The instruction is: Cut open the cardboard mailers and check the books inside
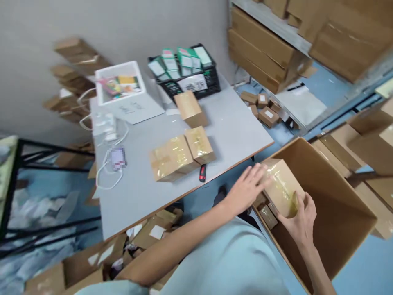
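A taped cardboard box [281, 182] is held over the mouth of a large open carton [334, 205] on the right. My right hand [299, 219] grips its near end, thumb and fingers spread around the corner. Stretched fingers of my left hand [245, 186] lie at the box's left side, slightly blurred; whether they press on it is hard to see. Inside the carton, a smaller taped box [268, 216] shows low on the left. On the table, two taped boxes [175, 157] [199, 145] sit together beside a red and black cutter-like tool [202, 173].
The grey table [138, 205] also bears another box [190, 108], a black crate [199, 84] of green-white packets, a white bin [129, 106] and white cables [106, 186]. Shelving with long cartons [260, 45] stands behind right. Open cartons [82, 262] crowd the floor below.
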A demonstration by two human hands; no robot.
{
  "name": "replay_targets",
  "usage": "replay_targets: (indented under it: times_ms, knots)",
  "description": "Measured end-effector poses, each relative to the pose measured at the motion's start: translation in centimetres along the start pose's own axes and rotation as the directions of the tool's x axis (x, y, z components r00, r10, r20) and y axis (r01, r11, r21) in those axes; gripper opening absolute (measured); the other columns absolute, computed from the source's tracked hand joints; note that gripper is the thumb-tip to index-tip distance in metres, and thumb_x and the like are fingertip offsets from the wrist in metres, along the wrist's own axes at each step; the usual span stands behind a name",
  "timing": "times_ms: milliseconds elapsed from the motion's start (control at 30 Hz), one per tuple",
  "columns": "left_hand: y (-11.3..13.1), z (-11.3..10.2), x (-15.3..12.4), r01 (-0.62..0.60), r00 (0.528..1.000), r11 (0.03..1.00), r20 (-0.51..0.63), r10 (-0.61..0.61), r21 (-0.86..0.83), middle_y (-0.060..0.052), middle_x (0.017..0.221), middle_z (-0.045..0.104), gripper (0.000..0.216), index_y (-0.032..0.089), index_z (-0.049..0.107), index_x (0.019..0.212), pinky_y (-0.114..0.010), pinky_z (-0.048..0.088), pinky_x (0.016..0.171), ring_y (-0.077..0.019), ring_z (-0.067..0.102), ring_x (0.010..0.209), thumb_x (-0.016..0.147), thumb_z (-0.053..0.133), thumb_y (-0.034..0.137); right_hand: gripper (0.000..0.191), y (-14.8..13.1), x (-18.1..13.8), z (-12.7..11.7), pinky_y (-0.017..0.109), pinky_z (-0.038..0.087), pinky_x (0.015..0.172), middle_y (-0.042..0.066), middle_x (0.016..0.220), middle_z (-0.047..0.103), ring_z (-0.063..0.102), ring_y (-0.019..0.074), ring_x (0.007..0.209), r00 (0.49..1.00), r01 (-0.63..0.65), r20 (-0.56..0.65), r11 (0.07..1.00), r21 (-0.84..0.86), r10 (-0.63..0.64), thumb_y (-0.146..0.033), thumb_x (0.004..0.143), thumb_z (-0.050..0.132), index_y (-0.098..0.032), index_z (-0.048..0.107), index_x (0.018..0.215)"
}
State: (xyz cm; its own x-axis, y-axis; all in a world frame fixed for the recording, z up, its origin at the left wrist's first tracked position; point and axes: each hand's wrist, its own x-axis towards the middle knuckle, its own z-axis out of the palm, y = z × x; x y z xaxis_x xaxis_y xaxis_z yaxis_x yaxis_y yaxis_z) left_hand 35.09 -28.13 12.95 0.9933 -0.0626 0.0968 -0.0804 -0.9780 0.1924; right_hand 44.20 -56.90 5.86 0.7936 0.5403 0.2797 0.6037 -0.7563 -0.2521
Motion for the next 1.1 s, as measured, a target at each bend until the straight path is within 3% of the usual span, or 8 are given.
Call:
replay_targets:
  times_ms: [100, 200, 300, 400, 500, 700, 867, 1100]
  knots:
    - [-7.4, -2.4, -8.9, 0.458, 0.864, 0.878, -0.164, -0.476, -0.139, -0.019, 0.183, 0.039, 0.074, 0.022, 0.041, 0.175, -0.06, 0.031, 0.14, -0.0384, 0.029, 0.174, 0.105, 0.062, 0.032, 0.097, -5.6, 7.1, 1.6, 0.072, 0.048, 0.111, 0.034, 0.158, 0.045, 0.05, 0.0559, 0.144, 0.996, -0.029, -0.08, 1.0, 0.004, 0.029, -0.073, 0.087, 0.074, -0.012, 0.054, 0.16]
    - [-14.5, -1.3, -19.7, 0.775, 0.473, 0.539, -0.265, -0.841, -0.33, -0.032, 0.17, 0.05, 0.076, 0.007, 0.047, 0.167, -0.067, 0.034, 0.136, -0.0473, 0.038, 0.168, 0.103, 0.062, 0.045, 0.099, -11.4, 14.0, 4.8, 0.071, 0.047, 0.111, 0.035, 0.155, 0.046, 0.049, 0.0555, 0.143, 0.999, -0.01, -0.053, 1.0, 0.009, 0.01, -0.074, 0.087, 0.074, -0.009, 0.054, 0.159]
    - [-20.0, 1.4, -28.3, 0.85, 0.103, 0.167, -0.153, -0.983, -0.5, -0.037, 0.165, 0.053, 0.092, -0.001, 0.044, 0.165, -0.068, 0.035, 0.135, -0.0512, 0.046, 0.161, 0.094, 0.069, 0.052, 0.099, -17.1, 19.5, 9.3, 0.069, 0.045, 0.112, 0.034, 0.155, 0.047, 0.049, 0.0537, 0.142, 1.0, 0.016, 0.014, 1.0, -0.004, -0.016, -0.071, 0.084, 0.077, -0.01, 0.055, 0.159]
    - [-24.2, 3.4, -31.9, 0.8, -0.095, -0.118, 0.07, -0.993, -0.588, -0.037, 0.169, 0.049, 0.101, -0.003, 0.039, 0.167, -0.061, 0.036, 0.136, -0.0497, 0.046, 0.163, 0.091, 0.074, 0.053, 0.1, -22.9, 22.6, 14.0, 0.067, 0.044, 0.112, 0.033, 0.15, 0.052, 0.053, 0.0519, 0.135, 0.996, -0.026, 0.085, 0.999, -0.02, 0.027, -0.069, 0.077, 0.083, -0.011, 0.058, 0.155]
    - [-27.3, 4.5, -31.4, 0.708, -0.123, -0.284, 0.283, -0.951, -0.647, -0.035, 0.171, 0.05, 0.106, -0.001, 0.036, 0.169, -0.052, 0.04, 0.134, -0.046, 0.05, 0.161, 0.089, 0.081, 0.053, 0.101, -27.9, 23.4, 17.7, 0.063, 0.043, 0.112, 0.033, 0.147, 0.055, 0.055, 0.0498, 0.131, 0.985, -0.082, 0.147, 0.996, -0.03, 0.086, -0.065, 0.073, 0.088, -0.011, 0.059, 0.153]
    - [-30.6, 5.2, -29.4, 0.411, 0.027, -0.405, 0.455, -0.89, -0.817, -0.017, 0.145, 0.077, 0.067, 0.016, 0.064, 0.144, -0.043, 0.056, 0.118, -0.0321, 0.075, 0.133, 0.089, 0.083, 0.05, 0.104, -33.1, 21.8, 20.3, 0.061, 0.04, 0.115, 0.035, 0.15, 0.054, 0.052, 0.0506, 0.134, 0.972, -0.13, 0.188, 0.988, -0.081, 0.144, -0.056, 0.068, 0.093, -0.012, 0.06, 0.156]
    - [-31.9, 4.4, -30.3, 0.488, -0.09, -0.491, 0.518, -0.851, -0.722, -0.017, 0.148, 0.076, 0.072, 0.018, 0.064, 0.148, -0.045, 0.055, 0.115, -0.0352, 0.073, 0.134, 0.091, 0.081, 0.058, 0.103, -33.6, 20.6, 19.5, 0.063, 0.04, 0.115, 0.034, 0.148, 0.055, 0.052, 0.0509, 0.136, 0.969, -0.136, 0.187, 0.981, -0.135, 0.16, -0.056, 0.069, 0.093, -0.012, 0.06, 0.156]
    - [-32.4, 1.4, -31.0, 0.628, -0.132, -0.455, 0.49, -0.862, -0.631, -0.017, 0.142, 0.079, 0.073, 0.02, 0.069, 0.145, -0.048, 0.055, 0.111, -0.0412, 0.073, 0.132, 0.089, 0.074, 0.067, 0.096, -35.0, 21.0, 18.9, 0.062, 0.042, 0.11, 0.031, 0.143, 0.056, 0.053, 0.0488, 0.129, 0.981, -0.064, 0.177, 0.993, -0.099, 0.081, -0.061, 0.072, 0.088, -0.013, 0.062, 0.151]
